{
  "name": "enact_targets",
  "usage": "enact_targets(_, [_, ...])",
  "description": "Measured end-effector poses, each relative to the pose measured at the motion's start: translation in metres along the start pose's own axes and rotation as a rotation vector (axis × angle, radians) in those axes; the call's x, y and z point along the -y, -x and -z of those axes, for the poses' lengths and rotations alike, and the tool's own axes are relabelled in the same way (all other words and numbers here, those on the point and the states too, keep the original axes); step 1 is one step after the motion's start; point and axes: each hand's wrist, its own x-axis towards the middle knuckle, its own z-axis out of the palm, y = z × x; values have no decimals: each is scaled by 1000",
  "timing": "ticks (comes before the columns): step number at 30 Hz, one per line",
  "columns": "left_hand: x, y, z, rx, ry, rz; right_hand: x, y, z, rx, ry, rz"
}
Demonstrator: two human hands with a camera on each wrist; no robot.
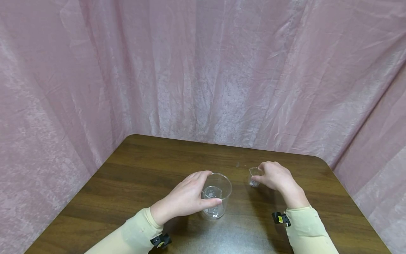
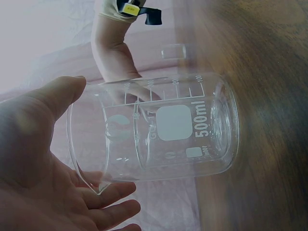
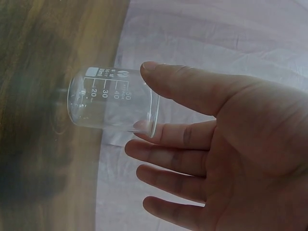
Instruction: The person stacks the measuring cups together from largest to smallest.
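Observation:
A clear 500 ml glass beaker stands upright on the wooden table, with a smaller glass beaker nested inside it. My left hand holds the large beaker near its rim, thumb on the near side and fingers round the far side. To the right, my right hand pinches a small 50 ml beaker by its upper part between thumb and index finger. The other fingers of that hand extend loosely beside the glass, as the right wrist view shows. The small beaker is upright, its base close over the tabletop.
The brown wooden table has rounded far corners. Pink velvet curtains hang behind it and on both sides. A black wrist camera is strapped at the left sleeve, another camera at the right.

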Motion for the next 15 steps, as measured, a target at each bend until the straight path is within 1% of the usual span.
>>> enact_targets(15, [0,1,0,-2,-11,2,4,1,4,-24,0,24])
